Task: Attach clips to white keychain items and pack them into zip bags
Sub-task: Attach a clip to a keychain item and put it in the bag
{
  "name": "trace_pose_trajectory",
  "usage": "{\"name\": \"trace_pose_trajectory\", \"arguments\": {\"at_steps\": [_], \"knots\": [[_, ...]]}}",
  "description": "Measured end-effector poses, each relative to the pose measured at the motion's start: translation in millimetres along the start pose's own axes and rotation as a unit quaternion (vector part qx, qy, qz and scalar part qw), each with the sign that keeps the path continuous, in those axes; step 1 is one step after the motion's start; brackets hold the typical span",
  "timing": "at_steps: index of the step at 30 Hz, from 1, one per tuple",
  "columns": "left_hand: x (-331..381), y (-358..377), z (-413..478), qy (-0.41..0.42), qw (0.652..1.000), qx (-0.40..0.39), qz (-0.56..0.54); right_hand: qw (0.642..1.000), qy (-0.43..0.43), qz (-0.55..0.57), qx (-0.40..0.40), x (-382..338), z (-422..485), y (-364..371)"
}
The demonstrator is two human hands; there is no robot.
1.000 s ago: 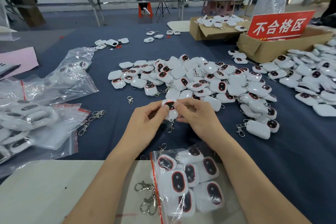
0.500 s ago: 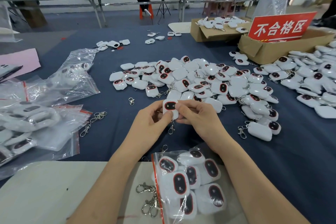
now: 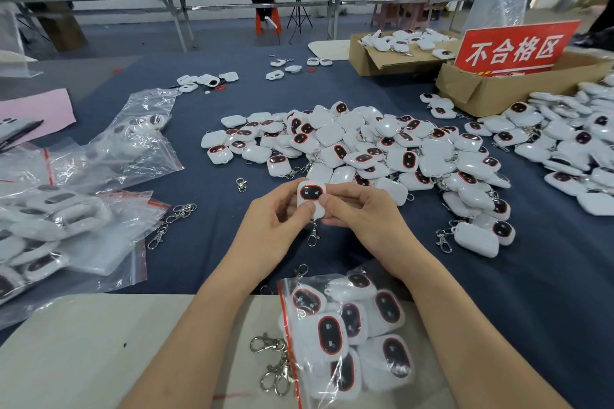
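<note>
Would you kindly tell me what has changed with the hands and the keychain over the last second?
The keychain has been turned between the fingers, so its dark face now shows more fully towards the camera. Nothing was taken up or let go. The left hand and right hand still pinch it, and its clip still hangs below. The pile and the bag lie as before.

A desk covered in dark blue cloth [image 3: 212,242] carries a centre heap of white plastic keychain items [image 3: 365,149], clear zip bags [image 3: 109,149] at left, brown cardboard boxes [image 3: 491,90] upper right, and loose silver metal clips [image 3: 181,209].
</note>
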State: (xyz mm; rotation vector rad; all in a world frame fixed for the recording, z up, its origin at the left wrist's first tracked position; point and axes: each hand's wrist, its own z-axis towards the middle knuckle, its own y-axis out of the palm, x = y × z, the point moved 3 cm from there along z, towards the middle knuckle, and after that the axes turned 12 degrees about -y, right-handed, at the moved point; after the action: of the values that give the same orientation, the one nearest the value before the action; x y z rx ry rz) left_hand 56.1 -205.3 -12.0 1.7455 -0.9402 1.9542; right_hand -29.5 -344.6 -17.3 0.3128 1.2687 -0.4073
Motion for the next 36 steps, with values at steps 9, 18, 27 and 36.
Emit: {"name": "trace_pose_trajectory", "arguments": {"at_steps": [9, 18, 27, 36], "knots": [[-5.3, -1.4, 2.2, -0.043, 0.998, 0.028, -0.031, 0.999, -0.008, 0.030, 0.014, 0.9, 0.7, 0.8], [-4.4, -5.7, 3.9, -0.073, 0.987, 0.093, -0.105, 0.997, -0.052, -0.032, -0.048, -4.5, 0.5, 5.2], [-1.7, -1.8, 1.2, -0.070, 0.988, 0.067, -0.117, 0.996, -0.081, 0.002, -0.043, -6.6, -0.9, 6.5], [-0.9, 4.6, -0.6, -0.004, 0.995, 0.025, -0.092, 0.992, -0.101, 0.065, 0.031, -6.5, -2.9, 2.9]]}}
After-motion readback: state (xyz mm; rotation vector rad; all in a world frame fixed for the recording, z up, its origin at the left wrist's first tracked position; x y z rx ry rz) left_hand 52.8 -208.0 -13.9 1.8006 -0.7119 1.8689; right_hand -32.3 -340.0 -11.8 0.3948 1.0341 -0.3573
